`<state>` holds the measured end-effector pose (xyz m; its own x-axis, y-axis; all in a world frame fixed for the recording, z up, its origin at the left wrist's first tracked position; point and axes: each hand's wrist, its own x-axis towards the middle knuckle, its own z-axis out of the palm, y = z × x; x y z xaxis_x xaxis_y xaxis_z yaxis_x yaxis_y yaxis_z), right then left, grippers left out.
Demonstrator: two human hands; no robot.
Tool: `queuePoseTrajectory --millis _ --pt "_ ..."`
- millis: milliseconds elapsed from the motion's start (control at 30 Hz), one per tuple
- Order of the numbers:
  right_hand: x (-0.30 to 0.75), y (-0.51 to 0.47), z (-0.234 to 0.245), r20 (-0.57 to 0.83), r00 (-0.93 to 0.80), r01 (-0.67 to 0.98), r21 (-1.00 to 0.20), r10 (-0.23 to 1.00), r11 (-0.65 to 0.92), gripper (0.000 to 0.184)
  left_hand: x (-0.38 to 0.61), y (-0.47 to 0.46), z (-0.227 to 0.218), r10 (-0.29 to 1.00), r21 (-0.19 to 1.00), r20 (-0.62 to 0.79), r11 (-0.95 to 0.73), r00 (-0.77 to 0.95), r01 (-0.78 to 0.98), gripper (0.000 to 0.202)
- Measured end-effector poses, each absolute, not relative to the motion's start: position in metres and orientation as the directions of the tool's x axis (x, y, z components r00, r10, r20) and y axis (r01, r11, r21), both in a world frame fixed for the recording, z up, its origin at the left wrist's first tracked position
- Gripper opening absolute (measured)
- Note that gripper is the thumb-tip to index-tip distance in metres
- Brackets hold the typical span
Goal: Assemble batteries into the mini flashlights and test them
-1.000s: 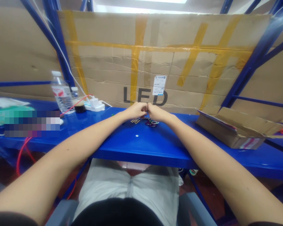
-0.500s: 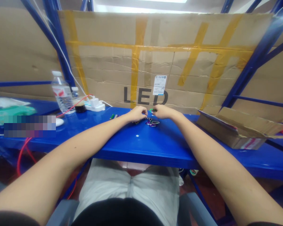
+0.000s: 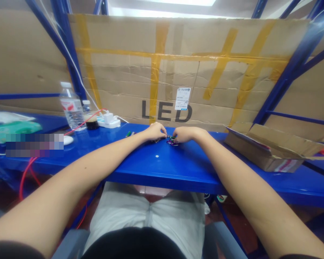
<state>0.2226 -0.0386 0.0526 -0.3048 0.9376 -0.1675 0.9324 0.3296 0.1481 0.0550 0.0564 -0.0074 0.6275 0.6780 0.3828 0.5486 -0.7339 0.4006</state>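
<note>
Both my arms reach far out over the blue metal bench (image 3: 178,169). My left hand (image 3: 154,131) and my right hand (image 3: 185,134) rest side by side near the bench's back edge, fingers curled down onto a small heap of coloured metal clips (image 3: 172,141), purple and green. Each hand's fingertips pinch at the heap; what each one grips is too small to make out. A few small metal pieces lie under the left hand, mostly hidden.
A taped cardboard wall marked LED (image 3: 166,111) stands right behind the hands. Left: a water bottle (image 3: 70,107), a dark jar (image 3: 91,120), a white charger (image 3: 108,119) with red cable, green pens (image 3: 129,133). An open cardboard box (image 3: 272,151) sits at right.
The hands were raised and pressed together in front of the LED lettering, then parted with a green clip at the right fingers. Now both have come down onto the clip heap.
</note>
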Motion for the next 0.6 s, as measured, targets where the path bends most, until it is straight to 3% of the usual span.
queuePoseTrajectory --millis 167,400,600 --pt "0.227 -0.032 0.05 -0.166 -0.3 0.937 0.134 0.939 0.323 0.025 0.045 0.06 0.001 0.709 0.391 0.477 -0.7 0.52 0.597 0.023" --pt "0.239 -0.018 0.046 -0.028 -0.272 0.962 0.018 0.962 0.273 0.035 0.034 0.07 0.0 0.716 0.356 0.224 -0.691 0.661 0.629 0.045" --pt "0.241 -0.013 0.044 -0.036 -0.275 0.961 -0.025 0.961 0.274 0.036 0.033 0.07 0.004 0.722 0.441 0.161 -0.663 0.673 0.605 0.046"
